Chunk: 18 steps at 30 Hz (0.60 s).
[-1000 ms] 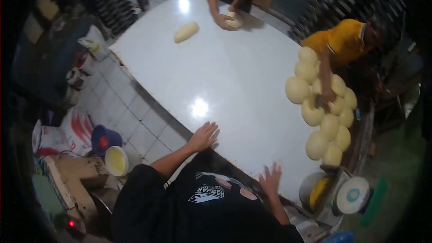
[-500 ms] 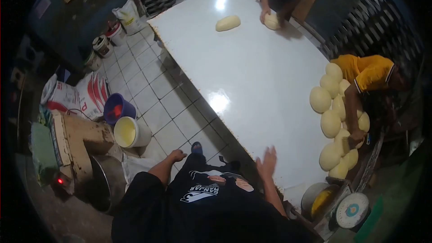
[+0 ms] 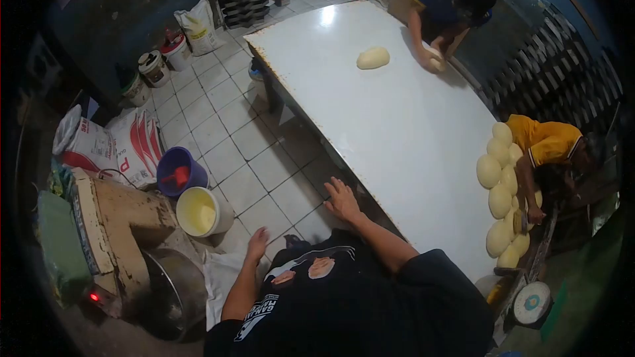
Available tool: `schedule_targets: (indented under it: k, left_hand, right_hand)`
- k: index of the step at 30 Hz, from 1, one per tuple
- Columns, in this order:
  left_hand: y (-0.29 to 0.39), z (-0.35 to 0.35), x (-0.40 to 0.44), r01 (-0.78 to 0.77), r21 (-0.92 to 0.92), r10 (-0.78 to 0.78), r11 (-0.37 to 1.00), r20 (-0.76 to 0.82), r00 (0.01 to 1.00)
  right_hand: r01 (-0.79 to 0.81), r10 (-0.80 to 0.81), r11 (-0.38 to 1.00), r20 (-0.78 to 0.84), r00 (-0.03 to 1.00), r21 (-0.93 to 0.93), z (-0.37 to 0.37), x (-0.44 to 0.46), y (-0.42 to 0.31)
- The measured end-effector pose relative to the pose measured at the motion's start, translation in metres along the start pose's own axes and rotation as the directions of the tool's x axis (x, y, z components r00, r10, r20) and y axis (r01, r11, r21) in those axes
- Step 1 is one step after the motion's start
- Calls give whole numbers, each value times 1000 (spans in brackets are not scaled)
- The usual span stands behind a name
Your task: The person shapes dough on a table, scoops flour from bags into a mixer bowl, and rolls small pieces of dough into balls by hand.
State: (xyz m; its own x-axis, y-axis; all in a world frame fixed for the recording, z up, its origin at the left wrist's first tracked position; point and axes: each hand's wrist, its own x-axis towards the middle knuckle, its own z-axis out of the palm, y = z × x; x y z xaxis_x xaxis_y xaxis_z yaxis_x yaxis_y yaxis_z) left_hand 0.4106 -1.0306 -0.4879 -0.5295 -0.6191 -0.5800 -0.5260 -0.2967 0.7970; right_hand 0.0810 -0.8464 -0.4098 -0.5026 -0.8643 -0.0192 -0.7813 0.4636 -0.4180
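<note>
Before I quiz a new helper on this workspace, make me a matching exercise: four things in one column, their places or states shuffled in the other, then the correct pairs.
Things
1. Purple bucket
2. White bucket beside the purple one
3. Camera wearer's right hand
4. Lone oblong dough piece

Places or states
A. Empty, fingers spread
B. On the white tabletop, apart from the dough cluster
C. Holds a red object
D. Yellow-tinged inside

Pairs: 1-C, 2-D, 3-A, 4-B
</note>
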Motion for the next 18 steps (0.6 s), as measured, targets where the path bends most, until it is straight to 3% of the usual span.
schedule_targets:
  k: [1,2,3,4,5,6,7,8,9,10,12,13,14,15,16,17,18]
  left_hand:
    - [-16,-35,-8,61,64,-54,996,-108,993]
    - [-66,-68,3,177,-1,-173,984,-207,963]
    - [-132,-112,30,191,367,-154,910,-130,980]
    - [-130,-123,19,288,294,-239,911,-191,952]
    - [-119,-131,-6,379,215,-326,900,-246,913]
    - [-107,-132,-17,384,216,-331,898,-244,911]
    - [-95,-133,-27,355,30,-338,934,-241,910]
    - [-84,-131,-28,316,-153,-345,937,-240,908]
    - [-78,-126,-25,331,-144,-357,933,-241,903]
    - [-71,-119,-22,334,-188,-372,924,-232,899]
    - [-49,-101,-11,371,-196,-410,908,-222,885]
    - [-63,-95,16,286,2,-282,958,-168,945]
    - [-86,-94,32,197,177,-177,964,-123,977]
    - [-83,-82,43,-228,551,259,802,23,966]
    - [-79,-69,52,-464,820,640,334,164,751]
    - [-65,-50,68,-281,882,367,377,136,920]
    - [-36,-26,80,-9,402,71,915,-140,988]
  right_hand:
    - [26,-26,999,23,999,26,3,11,-10]
    - [21,-22,999,21,1000,25,1,20,-18]
    - [64,-65,997,34,997,35,-7,29,-28]
    - [108,-110,993,44,993,43,-14,43,-32]
    - [130,-126,987,-48,991,93,-19,61,-22]
    - [155,-136,977,-135,981,145,-21,81,1]
    - [194,-149,971,-283,947,141,-17,109,42]
    - [55,-47,998,-406,913,8,-33,132,76]
    - [-86,193,963,-429,882,256,-50,156,123]
    - [-198,338,927,-478,811,320,-68,186,174]
    - [-417,494,869,-506,707,266,-109,229,326]
    - [-493,529,846,-431,731,202,-117,251,428]
    - [-251,137,954,-511,848,-161,-152,244,467]
    - [-221,71,787,-271,960,-576,-150,253,503]
    - [-232,200,959,-191,961,-164,-142,261,482]
    - [-254,326,867,-103,940,429,-135,268,461]
    - [-271,442,578,-16,897,770,-128,275,445]
